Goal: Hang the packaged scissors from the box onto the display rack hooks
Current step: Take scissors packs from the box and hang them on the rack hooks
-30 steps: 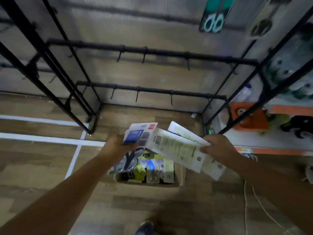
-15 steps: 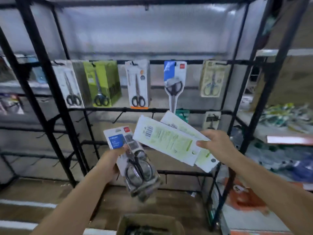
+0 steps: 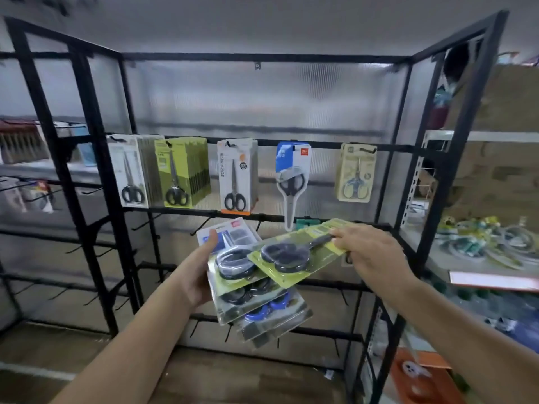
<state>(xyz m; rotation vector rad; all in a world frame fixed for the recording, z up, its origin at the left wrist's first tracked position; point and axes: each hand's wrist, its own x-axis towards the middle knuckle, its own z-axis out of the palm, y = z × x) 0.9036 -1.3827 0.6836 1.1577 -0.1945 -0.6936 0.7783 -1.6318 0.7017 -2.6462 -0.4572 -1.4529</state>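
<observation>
My left hand grips a fanned stack of packaged scissors, thumb on the top blue-and-white card. My right hand pinches the upper end of a green-carded pack of black-handled scissors, face up and lying across the stack. Both hands are in front of the black display rack. Its upper bar carries hanging packs: a grey one, green ones, a white one, a blue-topped one and a beige one. The box is out of view.
Bare hooks stick out from the rack's lower bars. Shelves at the right hold coiled goods and an orange package near the floor. More shelving with goods stands at the left. Wooden floor lies below.
The view has risen from the box on the floor to the rack. My right hand has turned the green pack face up and lowered it onto the stack in my left hand.
</observation>
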